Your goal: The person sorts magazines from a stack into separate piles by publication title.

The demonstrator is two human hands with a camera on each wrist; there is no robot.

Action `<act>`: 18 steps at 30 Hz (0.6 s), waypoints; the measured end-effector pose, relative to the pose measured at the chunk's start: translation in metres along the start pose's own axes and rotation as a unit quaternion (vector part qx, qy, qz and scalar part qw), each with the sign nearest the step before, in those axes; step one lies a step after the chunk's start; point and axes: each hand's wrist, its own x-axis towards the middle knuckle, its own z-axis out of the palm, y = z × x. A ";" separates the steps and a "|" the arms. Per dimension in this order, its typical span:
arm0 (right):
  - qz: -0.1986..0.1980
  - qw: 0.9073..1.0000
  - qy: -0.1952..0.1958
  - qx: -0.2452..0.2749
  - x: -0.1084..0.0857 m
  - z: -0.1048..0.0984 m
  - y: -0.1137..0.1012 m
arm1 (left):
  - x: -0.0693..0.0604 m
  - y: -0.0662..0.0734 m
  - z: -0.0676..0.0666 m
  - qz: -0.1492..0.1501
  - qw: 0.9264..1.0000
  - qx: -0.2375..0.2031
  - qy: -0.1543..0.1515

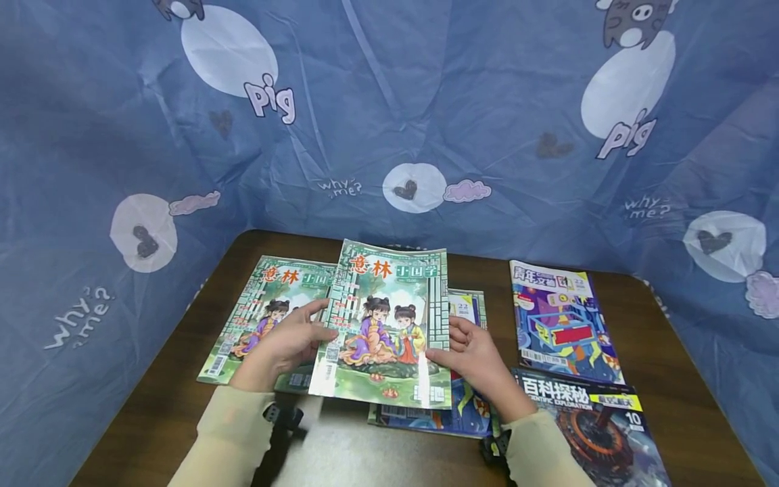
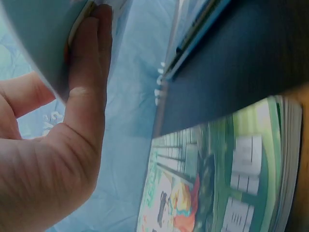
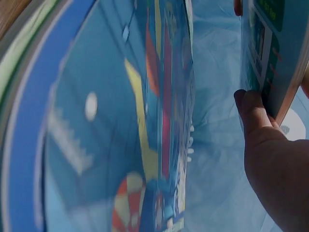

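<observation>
Both hands hold up a green magazine (image 1: 389, 338) with two cartoon figures on its cover. The left hand (image 1: 291, 345) pinches its left edge, thumb on the cover; the right hand (image 1: 477, 358) grips the right edge the same way. Below and left lies a look-alike green magazine (image 1: 243, 318). Under the held one, to the right, a blue-purple magazine (image 1: 471, 406) rests on another green one. In the left wrist view the left hand (image 2: 72, 130) has its fingers behind the magazine (image 2: 38, 34); in the right wrist view the right hand (image 3: 270, 159) grips the magazine's edge (image 3: 285, 72).
At the right of the brown table (image 1: 681, 379) lie a purple-blue magazine (image 1: 562, 325) and, nearer the front, a dark science magazine (image 1: 602, 433) touching or slightly overlapping it. A blue patterned cloth (image 1: 365, 122) hangs behind and beside the table.
</observation>
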 end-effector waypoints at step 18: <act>0.026 1.000 -0.013 0.002 0.014 0.048 -0.014 | -0.013 0.001 -0.049 0.002 0.999 0.050 -0.006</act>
